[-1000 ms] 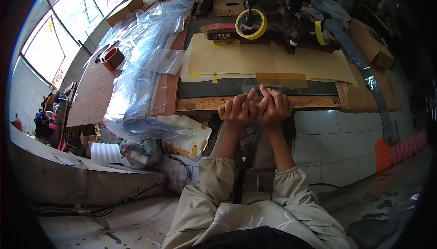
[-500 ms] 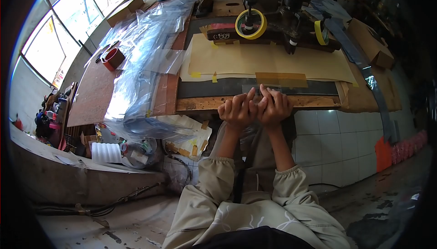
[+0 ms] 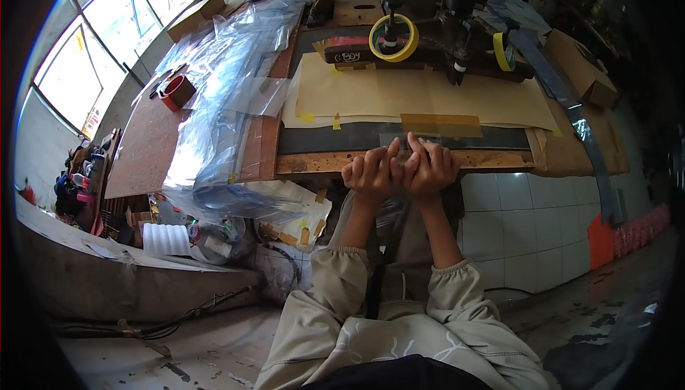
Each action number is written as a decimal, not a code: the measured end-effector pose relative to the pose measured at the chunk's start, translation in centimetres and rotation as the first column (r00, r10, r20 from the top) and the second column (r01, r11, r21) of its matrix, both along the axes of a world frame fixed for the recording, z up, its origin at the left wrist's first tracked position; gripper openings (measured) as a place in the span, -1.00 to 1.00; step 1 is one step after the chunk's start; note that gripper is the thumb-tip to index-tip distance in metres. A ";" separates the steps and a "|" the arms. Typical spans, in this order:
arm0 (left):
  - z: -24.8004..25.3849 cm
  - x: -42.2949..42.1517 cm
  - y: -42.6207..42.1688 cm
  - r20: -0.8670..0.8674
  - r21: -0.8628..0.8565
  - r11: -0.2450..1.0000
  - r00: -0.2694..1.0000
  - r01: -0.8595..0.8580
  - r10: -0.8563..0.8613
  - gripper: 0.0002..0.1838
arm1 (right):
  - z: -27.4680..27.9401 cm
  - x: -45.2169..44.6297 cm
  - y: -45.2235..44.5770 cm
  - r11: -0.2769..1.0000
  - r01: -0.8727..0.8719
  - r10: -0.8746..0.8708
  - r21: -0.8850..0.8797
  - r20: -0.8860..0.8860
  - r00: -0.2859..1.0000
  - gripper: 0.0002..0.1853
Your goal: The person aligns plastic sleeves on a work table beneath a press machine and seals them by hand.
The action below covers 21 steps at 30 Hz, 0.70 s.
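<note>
My left hand (image 3: pixel 374 171) and my right hand (image 3: pixel 431 167) are side by side at the wooden front edge (image 3: pixel 492 159) of the table, fingers bent and closed. Between them they pinch a small clear plastic piece (image 3: pixel 389 138), whose upper part shows just beyond the fingertips over a dark strip. Behind it a brown tape strip (image 3: pixel 442 125) lies along the front of a tan sheet (image 3: pixel 428 97). The lower part of the plastic is hidden by my fingers.
Crumpled clear plastic sheets (image 3: pixel 221 97) cover the table's left side, beside a brown tape roll (image 3: pixel 176 92). A dark machine bar (image 3: pixel 349 54) with two yellow tape rolls (image 3: pixel 412 40) spans the back. A cardboard box (image 3: pixel 581 69) stands at the right.
</note>
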<state>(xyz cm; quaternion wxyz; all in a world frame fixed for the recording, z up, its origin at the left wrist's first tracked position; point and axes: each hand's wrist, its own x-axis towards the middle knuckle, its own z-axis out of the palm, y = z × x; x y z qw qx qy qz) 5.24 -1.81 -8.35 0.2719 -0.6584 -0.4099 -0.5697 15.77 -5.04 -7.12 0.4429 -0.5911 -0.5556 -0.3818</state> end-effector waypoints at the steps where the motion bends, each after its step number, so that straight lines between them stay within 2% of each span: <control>1: 0.0 0.0 0.0 -0.001 -0.002 1.000 1.000 0.000 0.000 -0.66 | 0.0 0.0 0.0 1.000 0.000 0.000 0.000 0.000 1.000 -0.62; 16: 0.3 -0.1 -0.4 0.017 -0.058 0.997 0.999 0.046 -0.045 -0.68 | 0.1 0.0 -0.1 1.000 -0.007 0.007 -0.015 0.003 1.000 -0.63; 19: 0.1 -0.8 -1.8 0.009 -0.209 0.965 0.987 0.161 -0.162 -0.72 | 0.4 0.1 -0.4 0.999 -0.011 0.011 -0.041 0.013 1.000 -0.64; 21: -0.9 -1.1 -3.3 0.134 -0.160 0.960 0.969 0.229 -0.209 -0.74 | 0.6 0.0 -0.6 0.998 -0.017 0.018 -0.067 0.012 1.000 -0.64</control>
